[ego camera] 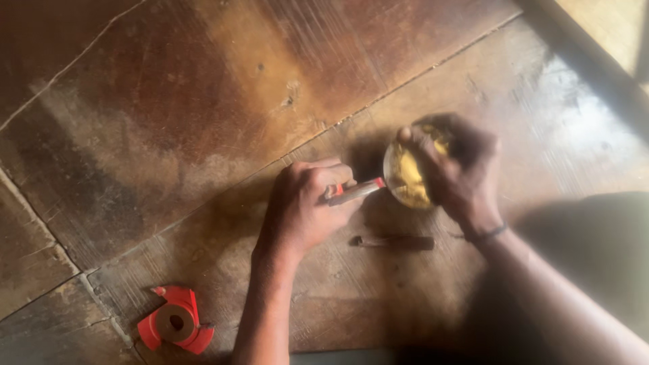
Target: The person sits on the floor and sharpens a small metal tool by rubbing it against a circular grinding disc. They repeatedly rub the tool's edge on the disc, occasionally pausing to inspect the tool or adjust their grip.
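My left hand (pixel 304 203) is closed around the handle of a thin tool (pixel 357 191) with a red collar, whose tip reaches into a small round tin (pixel 407 177) of yellow paste. My right hand (pixel 460 172) grips the tin from above and the right, tilting its open mouth toward the tool. Both hands hover just over a worn brown wooden surface (pixel 203 122). A short dark rod (pixel 395 242) lies on the wood just below the tin, between my forearms.
A red three-lobed cutter head (pixel 176 324) with a round centre hole lies on the wood at lower left. Cracks and seams run diagonally across the boards. A dark edge (pixel 595 74) and a paler strip lie at upper right.
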